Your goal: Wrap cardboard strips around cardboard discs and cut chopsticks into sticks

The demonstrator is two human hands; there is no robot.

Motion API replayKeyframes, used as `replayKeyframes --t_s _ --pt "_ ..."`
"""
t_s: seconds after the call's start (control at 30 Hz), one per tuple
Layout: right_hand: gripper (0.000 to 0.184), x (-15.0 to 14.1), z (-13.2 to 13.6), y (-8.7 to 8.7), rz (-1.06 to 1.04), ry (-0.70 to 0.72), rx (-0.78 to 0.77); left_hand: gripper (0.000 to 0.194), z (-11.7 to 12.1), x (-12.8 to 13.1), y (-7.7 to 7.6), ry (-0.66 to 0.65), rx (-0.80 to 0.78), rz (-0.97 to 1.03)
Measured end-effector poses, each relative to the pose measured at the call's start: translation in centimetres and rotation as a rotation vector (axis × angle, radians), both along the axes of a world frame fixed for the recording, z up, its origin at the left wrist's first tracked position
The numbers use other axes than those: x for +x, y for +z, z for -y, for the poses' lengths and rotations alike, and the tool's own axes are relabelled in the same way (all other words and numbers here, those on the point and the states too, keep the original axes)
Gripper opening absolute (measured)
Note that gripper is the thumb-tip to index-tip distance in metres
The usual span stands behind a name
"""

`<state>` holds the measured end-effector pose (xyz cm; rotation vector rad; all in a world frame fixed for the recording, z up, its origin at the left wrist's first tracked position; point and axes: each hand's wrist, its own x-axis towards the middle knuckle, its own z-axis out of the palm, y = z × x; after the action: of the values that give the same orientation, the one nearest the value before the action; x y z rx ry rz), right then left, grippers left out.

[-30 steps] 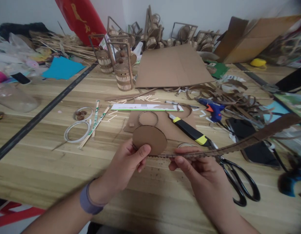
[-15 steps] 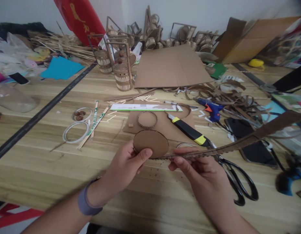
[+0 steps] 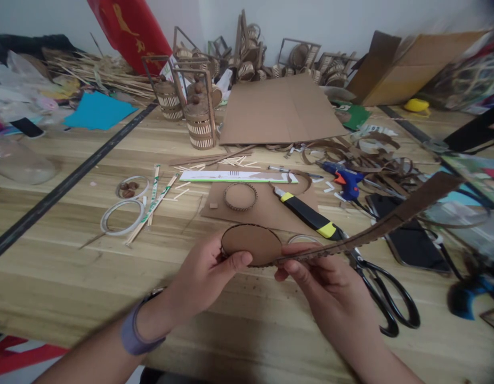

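A round brown cardboard disc (image 3: 252, 242) is gripped at its left edge by my left hand (image 3: 209, 272), thumb on top. Between the thumb and fingers of my right hand (image 3: 330, 282) runs a long cardboard strip (image 3: 402, 210), one end against the disc's near right rim, the free end rising to the right. The strip's edge looks ridged. Behind the disc a cardboard ring (image 3: 241, 197) lies on a flat cardboard piece (image 3: 266, 208). A black and yellow utility knife (image 3: 308, 215) rests behind my right hand, and black-handled scissors (image 3: 386, 298) lie to its right.
A blue glue gun (image 3: 345, 178) and a phone (image 3: 406, 229) lie to the right, near tangled cardboard strips (image 3: 374, 160). Tape rolls (image 3: 122, 217) and wrapped chopsticks (image 3: 151, 208) are on the left. Small wooden baskets (image 3: 201, 125) and a cardboard sheet (image 3: 282, 109) stand farther back.
The disc has shifted slightly down and right, closer to my right hand. The strip's free end has swung left and up, and more of the strip follows the disc's rim.
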<state>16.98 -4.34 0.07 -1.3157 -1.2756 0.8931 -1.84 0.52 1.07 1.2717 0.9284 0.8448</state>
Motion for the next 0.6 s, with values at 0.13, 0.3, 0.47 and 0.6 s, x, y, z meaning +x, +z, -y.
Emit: replayKeyframes --t_s 0.13,0.3,0.47,0.6 --pt "0.023 0.08 0.06 -0.02 0.026 0.008 -0.013 0.018 -0.11 -0.18 -0.22 -0.030 0.022 -0.028" --pt "0.019 0.26 0.01 -0.12 0.072 0.021 -0.004 0.013 -0.06 -0.32 -0.16 -0.012 0.008 -0.009" --pt "0.018 0.39 0.05 0.04 0.118 0.019 0.007 0.019 -0.01 -0.20 -0.03 0.000 -0.065 0.033" --pt "0.015 0.33 0.18 0.21 0.072 0.025 0.017 0.018 -0.02 -0.18 -0.17 -0.014 -0.042 0.023"
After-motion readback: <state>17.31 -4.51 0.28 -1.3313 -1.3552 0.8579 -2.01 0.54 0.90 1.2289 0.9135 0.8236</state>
